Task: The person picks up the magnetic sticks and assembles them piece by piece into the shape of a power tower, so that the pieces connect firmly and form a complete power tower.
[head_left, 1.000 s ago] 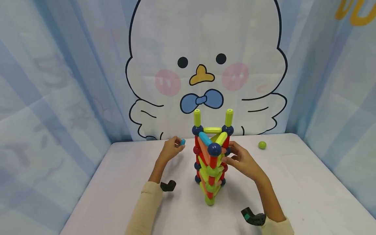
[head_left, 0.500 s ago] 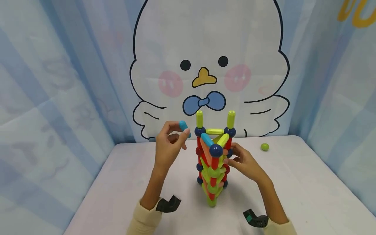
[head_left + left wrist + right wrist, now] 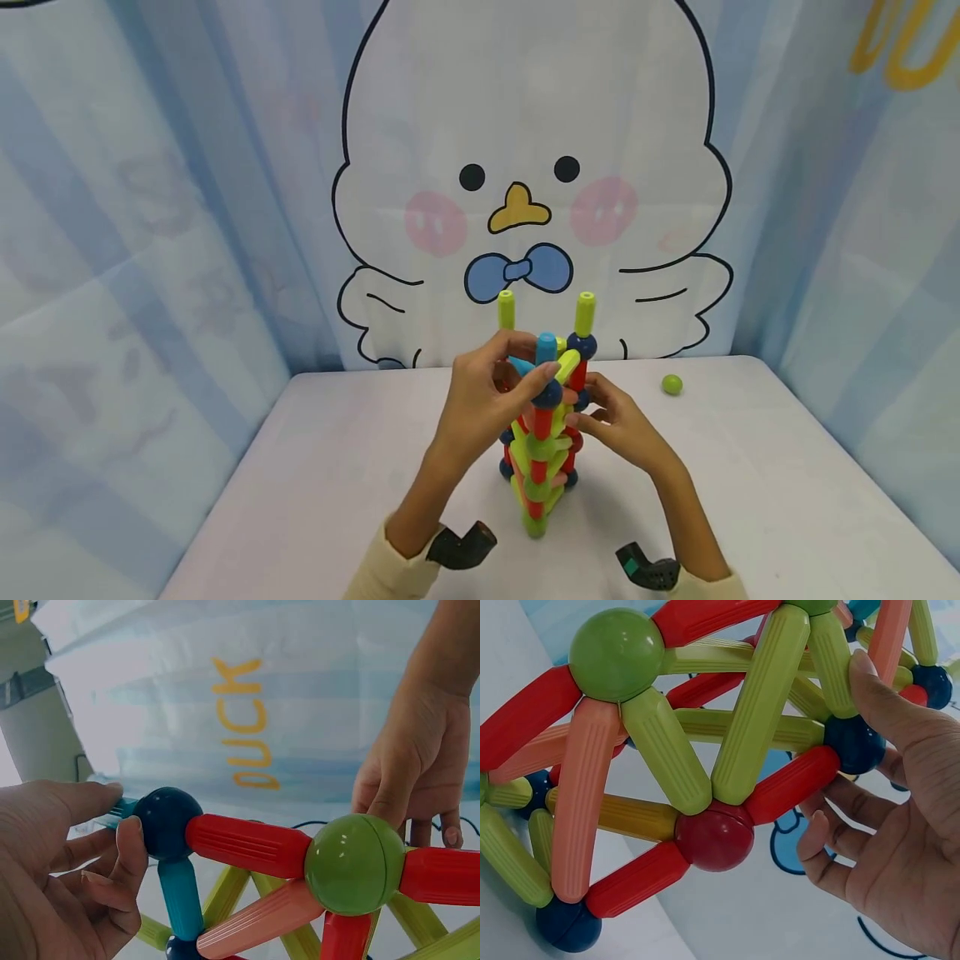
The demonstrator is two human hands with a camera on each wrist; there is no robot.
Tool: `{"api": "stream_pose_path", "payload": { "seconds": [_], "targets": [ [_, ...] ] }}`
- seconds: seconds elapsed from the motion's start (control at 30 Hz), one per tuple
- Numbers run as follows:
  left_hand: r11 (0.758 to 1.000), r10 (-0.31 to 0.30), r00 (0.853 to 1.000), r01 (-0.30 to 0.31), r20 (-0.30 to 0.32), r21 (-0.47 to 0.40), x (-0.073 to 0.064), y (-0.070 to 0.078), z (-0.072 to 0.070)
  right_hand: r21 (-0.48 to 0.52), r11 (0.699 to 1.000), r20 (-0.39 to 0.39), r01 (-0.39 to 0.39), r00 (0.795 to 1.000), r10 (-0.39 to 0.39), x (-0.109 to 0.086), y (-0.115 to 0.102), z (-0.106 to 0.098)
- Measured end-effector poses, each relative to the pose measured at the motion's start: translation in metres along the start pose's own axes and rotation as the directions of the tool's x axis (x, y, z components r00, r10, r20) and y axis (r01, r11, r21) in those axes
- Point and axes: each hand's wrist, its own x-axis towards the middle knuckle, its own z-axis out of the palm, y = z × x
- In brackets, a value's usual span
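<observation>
A tall tower (image 3: 538,425) of coloured magnetic sticks and balls stands on the table. My left hand (image 3: 480,400) pinches a short blue magnetic stick (image 3: 546,347) between thumb and fingers. The stick stands upright on the navy ball (image 3: 166,823) at the tower's near top corner, its end against the ball. My right hand (image 3: 622,421) holds the tower's right side; in the right wrist view its thumb lies on a yellow-green stick (image 3: 832,667) beside another navy ball (image 3: 855,744), fingers behind. Two yellow-green sticks (image 3: 585,315) point up from the back corners.
A loose green ball (image 3: 672,384) lies on the white table (image 3: 337,467), toward the back right. Behind the table hangs a curtain (image 3: 525,108) with a cartoon duck print.
My left hand has picked the blue stick up from the table at the tower's left and brought it rightward onto the near top ball. My right hand keeps its place on the tower.
</observation>
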Motion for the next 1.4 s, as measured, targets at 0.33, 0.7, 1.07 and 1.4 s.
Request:
{"api": "stream_pose_path", "payload": {
  "seconds": [0.33, 0.7, 1.07, 1.4],
  "targets": [
    [0.996, -0.013, 1.0, 0.013, 0.0, 0.084, -0.011, -0.006, 0.005, 0.055, 0.998, 0.049, -0.005, 0.999, 0.002, -0.003, 0.005, -0.006],
    [0.995, 0.088, 0.983, -0.078, -0.161, 0.068, -0.019, -0.018, 0.011, -0.208, 0.908, -0.452, -0.362, 0.859, 0.239, 0.001, 0.09, -0.063],
    [0.974, -0.148, 0.986, 0.131, -0.08, -0.184, -0.002, -0.061, 0.006, -0.503, 0.688, -0.274, -0.523, 0.851, 0.447, 0.01, 0.151, -0.103],
    [0.908, -0.285, 0.958, 0.261, -0.025, -0.328, -0.001, -0.075, 0.001, -0.472, 0.729, -0.273, -0.496, 0.869, 0.414, 0.015, 0.156, -0.096]
  ]
}}
